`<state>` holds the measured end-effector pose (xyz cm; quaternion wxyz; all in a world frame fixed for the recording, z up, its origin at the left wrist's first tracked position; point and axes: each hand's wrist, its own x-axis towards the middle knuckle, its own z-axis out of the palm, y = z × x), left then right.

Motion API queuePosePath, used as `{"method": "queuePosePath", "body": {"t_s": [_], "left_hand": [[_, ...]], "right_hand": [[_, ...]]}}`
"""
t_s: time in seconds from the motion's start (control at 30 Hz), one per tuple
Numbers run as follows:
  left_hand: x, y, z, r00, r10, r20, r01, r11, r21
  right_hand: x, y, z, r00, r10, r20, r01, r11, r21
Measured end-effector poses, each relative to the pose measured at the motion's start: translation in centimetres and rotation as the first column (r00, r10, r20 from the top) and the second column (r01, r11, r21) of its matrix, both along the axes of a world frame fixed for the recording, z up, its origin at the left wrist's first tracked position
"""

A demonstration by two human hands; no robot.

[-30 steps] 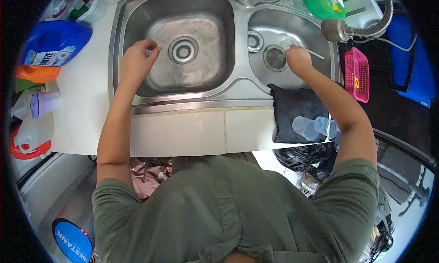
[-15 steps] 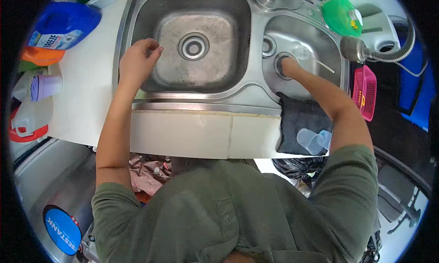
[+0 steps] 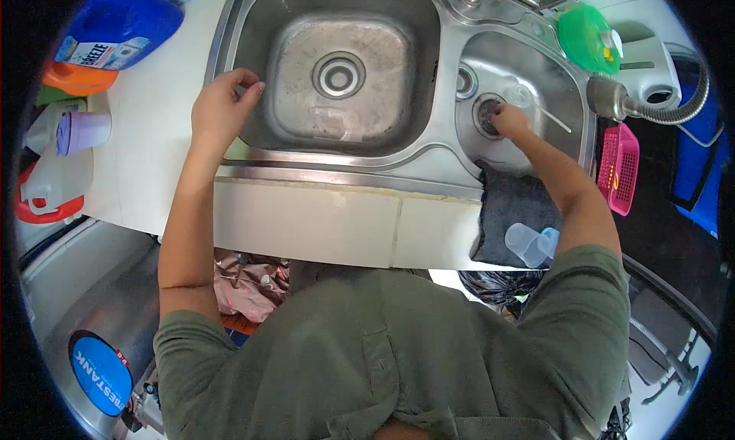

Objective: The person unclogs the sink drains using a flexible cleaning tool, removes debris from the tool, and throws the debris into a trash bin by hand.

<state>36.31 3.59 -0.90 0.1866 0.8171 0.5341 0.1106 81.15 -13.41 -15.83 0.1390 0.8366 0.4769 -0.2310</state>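
Note:
My left hand (image 3: 224, 107) hovers over the left rim of the large sink basin (image 3: 291, 126), its fingers curled together, and whether it holds anything is too small to tell. In the small right basin (image 3: 536, 57), my right hand (image 3: 511, 121) is at the edge of the dark round drain strainer (image 3: 485, 116), fingers pinched downward. What those fingertips hold, if anything, is hidden. Near it lie a clear round item (image 3: 519, 95) and a thin white stick (image 3: 556, 120). A loose metal strainer (image 3: 465, 81) rests at the basin's left side.
Clear plastic cups (image 3: 527, 242) lie on a black cloth (image 3: 509, 202) at the counter edge. A metal hose head (image 3: 606, 98), green bottle (image 3: 586, 38) and pink basket (image 3: 619, 168) stand right. Detergent bottles (image 3: 122, 26) and a purple cup (image 3: 86, 132) are left.
My right hand has moved from the clear round item to the drain strainer. My left hand keeps nearly the same pose. The view has shifted, so the sink appears farther right.

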Motion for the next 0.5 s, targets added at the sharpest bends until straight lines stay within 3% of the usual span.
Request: {"method": "queuePosePath", "body": {"t_s": [0.03,0.1,0.43,0.5], "left_hand": [[0.0,0.1,-0.2,1.000,0.011,0.006,-0.011,1.000,-0.026],[0.4,0.3,-0.2,1.000,-0.002,0.004,0.003,1.000,-0.026],[3.2,1.1,0.1,0.996,-0.084,0.023,0.084,0.996,0.005],[3.7,0.7,0.3,0.996,-0.083,0.032,0.083,0.997,-0.002]], "right_hand": [[0.5,-0.4,0.1,1.000,-0.006,-0.002,0.006,1.000,-0.004],[1.8,-1.2,1.1,0.994,-0.022,-0.108,0.040,0.985,0.167],[3.2,-5.4,7.3,0.984,-0.158,-0.078,0.167,0.975,0.143],[4.0,-6.3,7.6,0.970,-0.168,-0.174,0.205,0.952,0.226]]}}
